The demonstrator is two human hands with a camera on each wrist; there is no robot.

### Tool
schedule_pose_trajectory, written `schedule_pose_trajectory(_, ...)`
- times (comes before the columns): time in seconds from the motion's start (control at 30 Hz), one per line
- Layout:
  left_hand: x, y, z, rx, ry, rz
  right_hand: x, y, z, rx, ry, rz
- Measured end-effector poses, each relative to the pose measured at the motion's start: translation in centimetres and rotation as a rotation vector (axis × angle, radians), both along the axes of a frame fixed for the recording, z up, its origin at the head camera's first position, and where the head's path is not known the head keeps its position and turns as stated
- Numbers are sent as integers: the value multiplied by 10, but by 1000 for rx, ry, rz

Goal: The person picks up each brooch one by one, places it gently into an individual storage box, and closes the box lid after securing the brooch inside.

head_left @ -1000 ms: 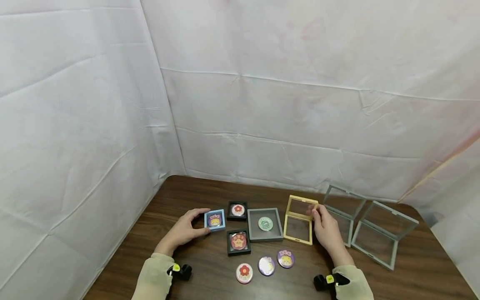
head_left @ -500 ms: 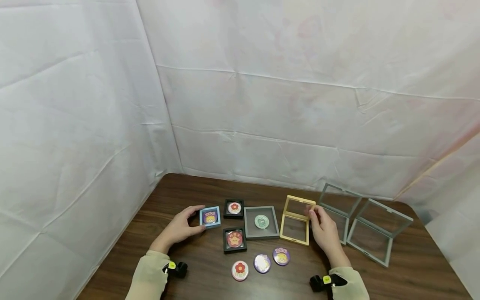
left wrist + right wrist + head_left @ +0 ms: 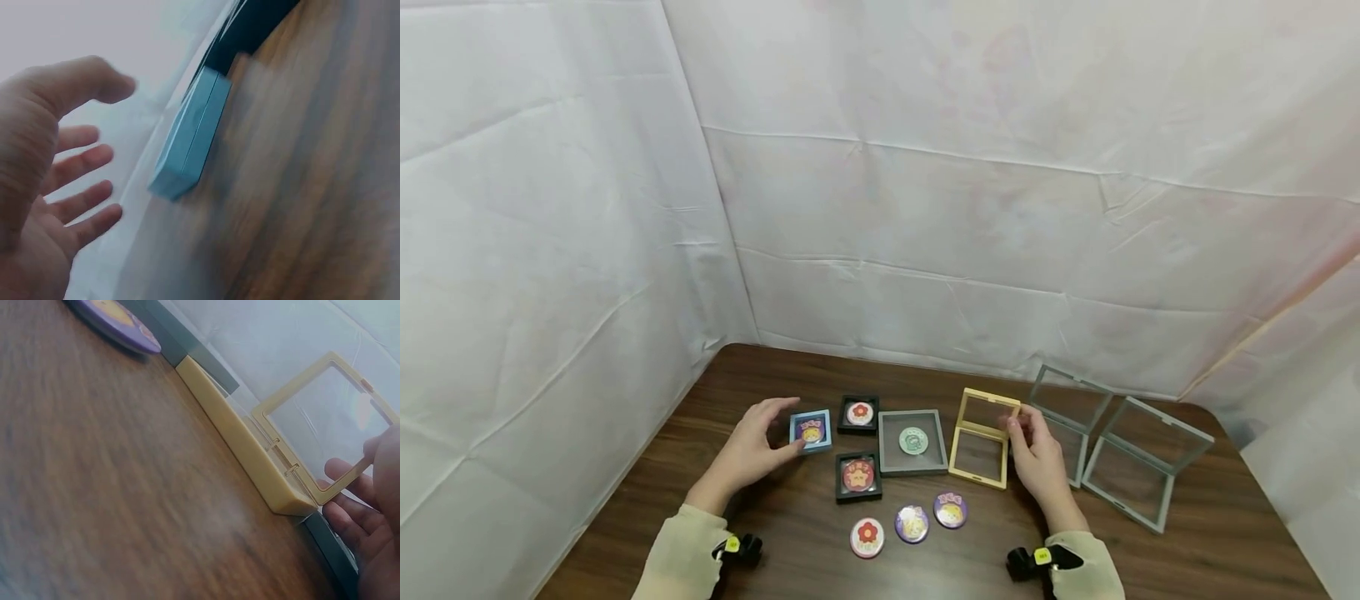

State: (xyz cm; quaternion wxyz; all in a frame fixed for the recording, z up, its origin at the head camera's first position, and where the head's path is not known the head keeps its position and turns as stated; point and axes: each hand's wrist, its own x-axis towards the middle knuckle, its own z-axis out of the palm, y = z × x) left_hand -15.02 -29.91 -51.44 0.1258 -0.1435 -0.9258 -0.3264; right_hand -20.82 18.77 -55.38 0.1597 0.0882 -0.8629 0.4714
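My left hand [image 3: 747, 454] hovers at the left of a small light-blue case [image 3: 824, 442], which holds a purple round badge [image 3: 811, 431]. In the left wrist view, its thumb and fingers are spread apart from the blue case [image 3: 190, 137]. My right hand [image 3: 1041, 462] pinches the side of the raised lid of a yellow hinged display case [image 3: 977, 479]. The right wrist view shows the yellow lid [image 3: 294, 375] tilted up, thumb on one side and fingers behind. A grey case [image 3: 891, 463] with a green badge [image 3: 913, 441] lies beside the yellow base.
Two black cases [image 3: 859, 498] hold badges, one with a red flower, one with a star. In front lie a flower badge [image 3: 867, 537] and two purple badges [image 3: 912, 524]. Two unfolded grey-green cases [image 3: 1161, 517] stand at the right. White cloth [image 3: 880, 208] hangs behind the table.
My left fingers have come off the blue case. My right hand still holds the yellow lid at its right side. The whole head view has shifted slightly.
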Motion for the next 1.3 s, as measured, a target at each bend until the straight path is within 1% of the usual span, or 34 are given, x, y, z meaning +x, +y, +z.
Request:
schedule_pose_trajectory(0.07,6,6,5,-32,54,-16,1,-1,0,-1,-6,-5)
schedule_pose_trajectory(0.13,12,14,10,-53,79,-54,2,-2,0,1,-10,-10)
schedule_pose_trajectory(0.27,26,31,20,-95,90,-156,1,-3,1,6,-19,-18)
schedule_pose_trajectory(0.33,34,40,23,-118,99,-205,0,-3,1,5,-24,-16)
schedule_pose_trajectory(0.43,45,53,26,-133,109,-273,-1,-3,1,-4,-31,-10)
schedule_pose_trajectory(0.47,48,57,26,-134,103,-290,-1,-3,1,-7,-34,-8)
schedule_pose_trajectory(0.53,55,66,25,-133,87,-320,0,-3,0,-11,-39,-5)
schedule_pose_trajectory(0.67,69,81,21,-156,66,-355,0,-1,0,-15,-40,0)
schedule_pose_trajectory(0.8,77,92,14,-199,67,-378,0,0,0,-23,-48,4)
schedule_pose_trajectory(1.07,87,102,5,-245,86,-388,2,2,2,-12,-78,6)
schedule_pose_trajectory(1.2,88,104,0,-270,98,-414,3,3,4,1,-86,10)
schedule_pose_trajectory(1.3,88,104,-2,-299,129,-430,3,3,4,0,-95,15)
